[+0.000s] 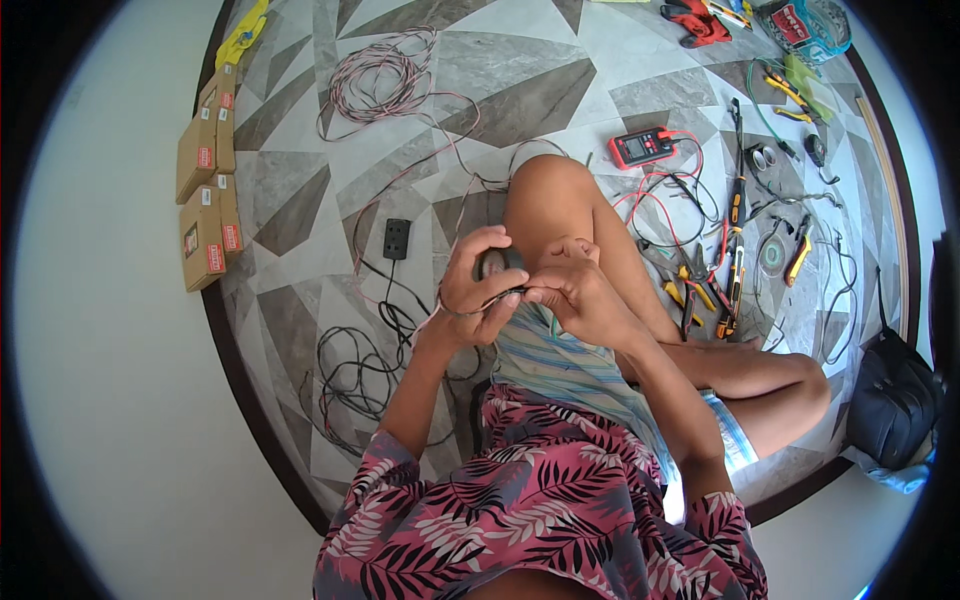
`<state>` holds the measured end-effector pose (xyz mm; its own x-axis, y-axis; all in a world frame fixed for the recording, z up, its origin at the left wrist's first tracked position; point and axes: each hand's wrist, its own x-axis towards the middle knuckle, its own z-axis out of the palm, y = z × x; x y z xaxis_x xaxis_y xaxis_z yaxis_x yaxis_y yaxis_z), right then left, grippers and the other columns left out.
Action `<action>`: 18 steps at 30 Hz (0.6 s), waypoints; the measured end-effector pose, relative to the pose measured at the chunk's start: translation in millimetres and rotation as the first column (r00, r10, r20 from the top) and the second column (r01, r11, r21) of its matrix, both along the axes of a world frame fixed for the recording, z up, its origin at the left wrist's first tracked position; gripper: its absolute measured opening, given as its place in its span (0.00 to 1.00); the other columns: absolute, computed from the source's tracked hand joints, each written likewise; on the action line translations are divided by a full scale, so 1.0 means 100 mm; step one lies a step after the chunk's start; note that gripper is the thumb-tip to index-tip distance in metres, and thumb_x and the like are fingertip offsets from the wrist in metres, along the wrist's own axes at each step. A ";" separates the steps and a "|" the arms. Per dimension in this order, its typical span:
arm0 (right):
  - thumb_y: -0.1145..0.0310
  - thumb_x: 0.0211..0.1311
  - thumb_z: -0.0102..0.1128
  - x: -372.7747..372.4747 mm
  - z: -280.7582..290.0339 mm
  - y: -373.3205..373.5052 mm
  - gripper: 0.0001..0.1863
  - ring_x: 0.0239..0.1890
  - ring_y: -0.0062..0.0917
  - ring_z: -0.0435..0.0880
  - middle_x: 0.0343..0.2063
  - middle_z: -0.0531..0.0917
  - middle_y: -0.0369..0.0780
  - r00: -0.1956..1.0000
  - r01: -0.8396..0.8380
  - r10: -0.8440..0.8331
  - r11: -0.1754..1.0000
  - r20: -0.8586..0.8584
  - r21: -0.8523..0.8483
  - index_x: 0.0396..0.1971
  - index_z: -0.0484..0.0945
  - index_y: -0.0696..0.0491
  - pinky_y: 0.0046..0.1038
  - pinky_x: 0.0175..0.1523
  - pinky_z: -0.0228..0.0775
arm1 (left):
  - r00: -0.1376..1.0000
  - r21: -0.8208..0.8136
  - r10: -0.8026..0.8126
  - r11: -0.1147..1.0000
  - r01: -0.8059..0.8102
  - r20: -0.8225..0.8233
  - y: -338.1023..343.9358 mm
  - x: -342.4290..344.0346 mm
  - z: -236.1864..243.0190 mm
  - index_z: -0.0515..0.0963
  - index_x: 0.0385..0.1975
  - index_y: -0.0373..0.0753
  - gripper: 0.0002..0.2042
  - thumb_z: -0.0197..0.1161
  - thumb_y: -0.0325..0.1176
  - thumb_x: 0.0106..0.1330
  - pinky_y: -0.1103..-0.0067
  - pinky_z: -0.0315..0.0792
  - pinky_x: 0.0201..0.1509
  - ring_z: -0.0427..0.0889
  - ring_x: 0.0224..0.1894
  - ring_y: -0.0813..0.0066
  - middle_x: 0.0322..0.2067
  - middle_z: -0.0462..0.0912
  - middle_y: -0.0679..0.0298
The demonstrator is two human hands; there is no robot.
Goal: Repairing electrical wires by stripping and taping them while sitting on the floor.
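Observation:
My left hand (475, 285) is closed on a thin dark wire (508, 294), its thumb and fingertips near the middle of my lap. Beside it my right hand (570, 290) pinches the same wire, its fingers curled. The wire's end between the fingertips is too small to make out. Pink-white wire runs down past my left wrist. Both hands are over the striped blue shorts (540, 355), in front of my raised bare knee (550, 180).
Coiled pink-white wire (375, 80), a black socket block (396, 238) and black cables (350, 380) lie on the tiled floor. Right: a red multimeter (642, 148), several pliers (700, 290) and screwdrivers (737, 200), red-black gloves (700, 20), a black bag (890, 400). Cardboard boxes (205, 235) line the left edge.

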<state>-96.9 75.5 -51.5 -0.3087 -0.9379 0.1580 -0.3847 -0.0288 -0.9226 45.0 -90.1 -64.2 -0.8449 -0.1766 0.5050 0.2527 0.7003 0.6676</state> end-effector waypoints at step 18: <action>0.69 0.61 0.67 0.03 0.16 -0.02 0.03 0.48 0.28 0.73 0.31 0.83 0.35 0.997 0.006 0.002 0.994 -0.076 0.111 0.32 0.86 0.50 0.38 0.62 0.49 | 0.992 -0.203 -0.053 0.979 0.029 -0.112 -0.05 -0.10 -0.02 0.75 0.28 0.42 0.08 0.65 0.32 0.50 0.68 0.77 0.37 0.80 0.39 0.57 0.43 0.79 0.59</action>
<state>-94.0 73.4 -35.2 -0.3016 -0.9504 0.0761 -0.4539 0.0729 -0.8881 35.4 -94.9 -66.6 -0.7826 -0.0281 0.6218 0.3516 0.8044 0.4789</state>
